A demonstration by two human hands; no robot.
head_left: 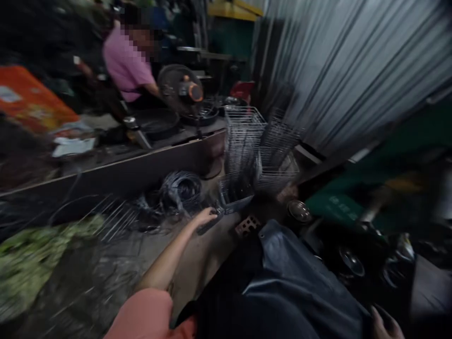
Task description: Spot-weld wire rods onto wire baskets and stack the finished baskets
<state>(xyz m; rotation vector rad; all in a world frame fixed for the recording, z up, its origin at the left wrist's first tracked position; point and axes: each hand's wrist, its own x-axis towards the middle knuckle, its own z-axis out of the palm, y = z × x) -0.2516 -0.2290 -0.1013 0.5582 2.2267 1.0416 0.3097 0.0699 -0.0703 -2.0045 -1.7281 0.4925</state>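
Observation:
My left hand (205, 217) reaches out from a pink sleeve, low over the concrete floor. Its fingers close around a dark handle (210, 224) that joins a wire mesh basket (236, 194). Several more wire racks (243, 141) stand upright behind that basket. A coil of dark wire (181, 191) lies on the floor to the left of them. My right hand (384, 324) shows only at the bottom edge, partly cut off, beside a dark apron (300, 278) over my lap.
A co-worker in a pink shirt (127, 63) sits behind a long dark board (106, 179), near a black fan (180, 89) and dark pans. A corrugated metal wall (353, 61) rises on the right. Metal bowls (299, 211), a brick (247, 225) and green leaves (35, 254) are low around me.

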